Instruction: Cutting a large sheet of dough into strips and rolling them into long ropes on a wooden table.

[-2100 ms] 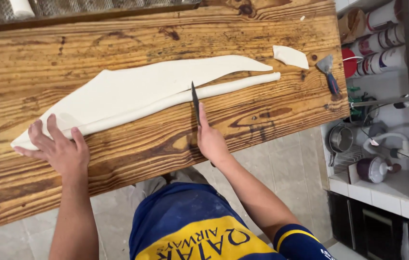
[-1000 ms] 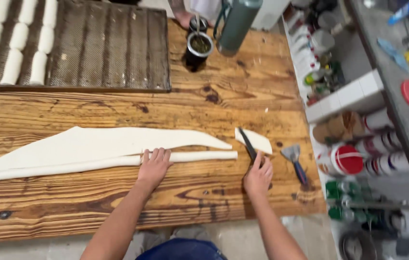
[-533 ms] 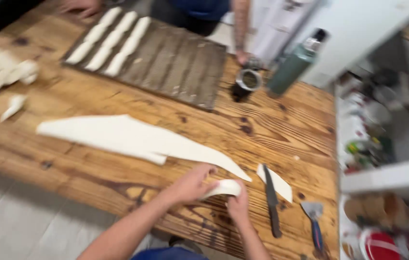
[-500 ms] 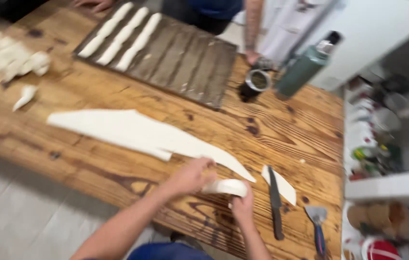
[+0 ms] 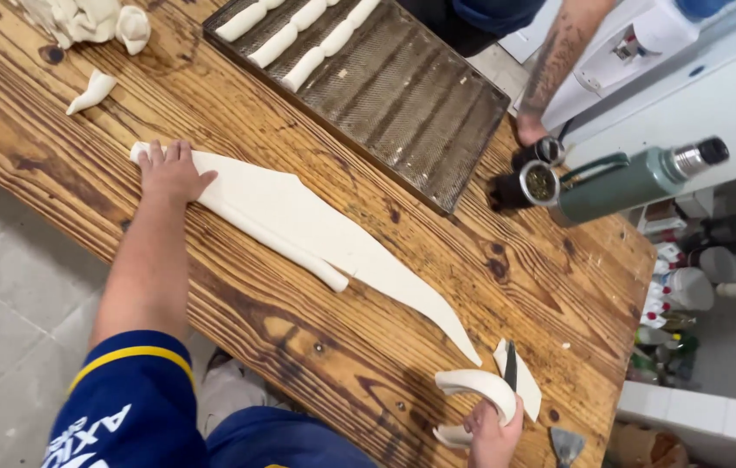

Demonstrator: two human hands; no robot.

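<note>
A long flat sheet of white dough (image 5: 316, 221) lies across the wooden table (image 5: 316, 329), with a cut strip along its near edge. My left hand (image 5: 168, 169) presses flat on the sheet's left end. My right hand (image 5: 493, 429) at the near right edge grips a curled strip of dough (image 5: 476, 386), lifted off the board. A dark-bladed knife (image 5: 511, 366) lies on a small dough offcut (image 5: 525, 390) right beside that hand.
A corrugated metal baking tray (image 5: 402, 95) with several dough sticks sits at the back. Another person's arm (image 5: 550, 78) reaches near a cup (image 5: 537, 182) and a green flask (image 5: 636, 182). Dough scraps (image 5: 90, 22) lie far left. A scraper (image 5: 567, 446) lies near right. Shelves with containers stand right.
My left hand has moved from the dough's right end to its left end. My right hand still holds the curled strip, now nearer the table's front edge. The view has swung left.
</note>
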